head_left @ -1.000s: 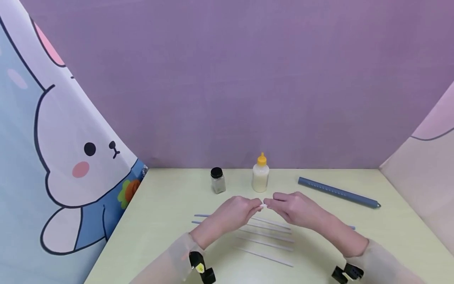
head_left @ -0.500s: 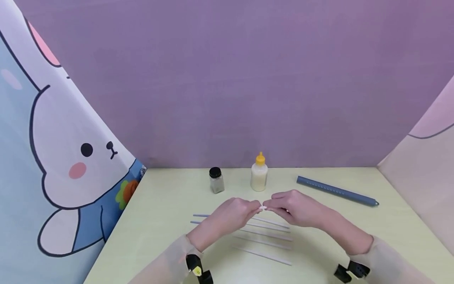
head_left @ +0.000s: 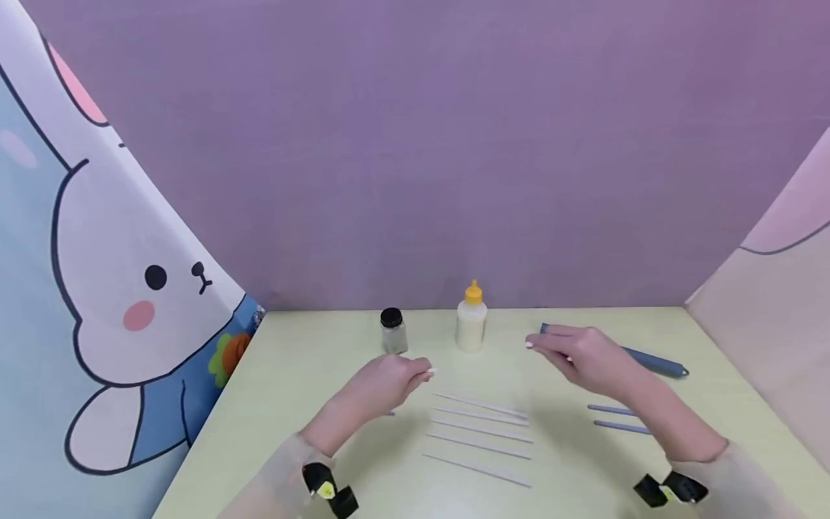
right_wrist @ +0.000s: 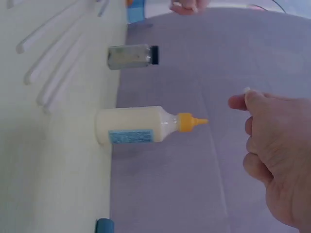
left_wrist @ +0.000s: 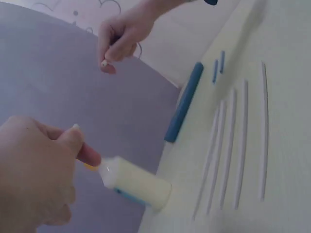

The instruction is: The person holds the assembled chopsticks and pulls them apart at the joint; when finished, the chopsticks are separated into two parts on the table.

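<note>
Between thumb and fingers of the left hand [head_left: 385,384] a small white bit [head_left: 433,370] appears to be pinched, and another in the right hand [head_left: 586,355], both held well apart above the tabletop [head_left: 311,346]. The bits are judged to be already separated, while five pale strips [left_wrist: 228,149] are laid out unjoined, yet to be worked. The blue bar [head_left: 656,362] is partly covered by the right hand, and the bits' shape cannot be made out.
</note>
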Demonstrator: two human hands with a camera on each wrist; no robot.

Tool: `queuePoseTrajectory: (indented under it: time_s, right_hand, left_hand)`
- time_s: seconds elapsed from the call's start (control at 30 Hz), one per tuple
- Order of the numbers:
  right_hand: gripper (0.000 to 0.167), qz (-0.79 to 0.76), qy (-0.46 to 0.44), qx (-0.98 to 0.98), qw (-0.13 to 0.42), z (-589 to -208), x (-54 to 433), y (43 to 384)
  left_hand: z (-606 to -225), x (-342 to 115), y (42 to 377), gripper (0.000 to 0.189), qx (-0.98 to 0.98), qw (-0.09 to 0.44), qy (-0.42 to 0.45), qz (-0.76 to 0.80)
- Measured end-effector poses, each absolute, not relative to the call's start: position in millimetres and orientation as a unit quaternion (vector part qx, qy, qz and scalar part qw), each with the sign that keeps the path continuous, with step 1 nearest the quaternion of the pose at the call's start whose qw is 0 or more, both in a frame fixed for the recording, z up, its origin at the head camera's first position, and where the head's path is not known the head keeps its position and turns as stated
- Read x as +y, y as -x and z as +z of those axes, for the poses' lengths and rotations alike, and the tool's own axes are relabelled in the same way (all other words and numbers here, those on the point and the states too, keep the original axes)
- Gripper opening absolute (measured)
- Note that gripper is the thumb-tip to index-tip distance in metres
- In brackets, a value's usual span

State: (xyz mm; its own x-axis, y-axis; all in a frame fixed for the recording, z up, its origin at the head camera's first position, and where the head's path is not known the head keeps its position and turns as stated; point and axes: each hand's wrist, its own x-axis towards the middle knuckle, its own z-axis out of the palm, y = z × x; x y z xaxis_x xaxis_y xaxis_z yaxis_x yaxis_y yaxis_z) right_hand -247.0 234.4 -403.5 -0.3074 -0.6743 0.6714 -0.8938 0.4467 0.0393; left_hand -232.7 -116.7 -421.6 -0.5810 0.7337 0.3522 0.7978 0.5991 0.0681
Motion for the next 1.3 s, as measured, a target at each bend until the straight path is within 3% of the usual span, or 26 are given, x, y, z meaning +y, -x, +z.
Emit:
queuePoseTrajectory:
  time_s: [0.17, 0.33, 0.5, 0.93, 1.13, 1.3]
  right_hand:
    - [0.050, 0.167, -0.460, -0.825, 0.283, -398.6, 256.7, 249.2]
    - [0.011, 0.197, -0.429, -0.838, 0.275, -410.5, 280.3, 243.1]
    - [0.041, 0.212, -0.414, -0.850, 0.248, -424.6, 308.4, 234.4]
    - [0.033, 0.264, -0.354, -0.884, 0.151, -481.9, 356.5, 203.1]
    - [0.029, 0.278, -0.356, -0.888, 0.087, -495.6, 363.4, 194.2]
    - [0.029, 0.268, -0.369, -0.888, 0.068, -503.8, 366.8, 192.6]
  left_hand:
    - [-410.6, -121.3, 233.0, 0.026, -0.889, 0.112, 0.427, -0.122]
    - [-419.6, -142.8, 227.0, 0.018, -0.908, 0.070, 0.389, -0.141]
    - [-443.0, -170.9, 222.5, 0.025, -0.917, 0.018, 0.354, -0.184]
    - [-485.8, -202.7, 214.5, 0.017, -0.893, -0.053, 0.370, -0.252]
    - [-501.5, -204.9, 209.9, 0.014, -0.894, -0.055, 0.375, -0.237]
    - [-501.2, -205.4, 208.4, 0.016, -0.906, -0.039, 0.344, -0.242]
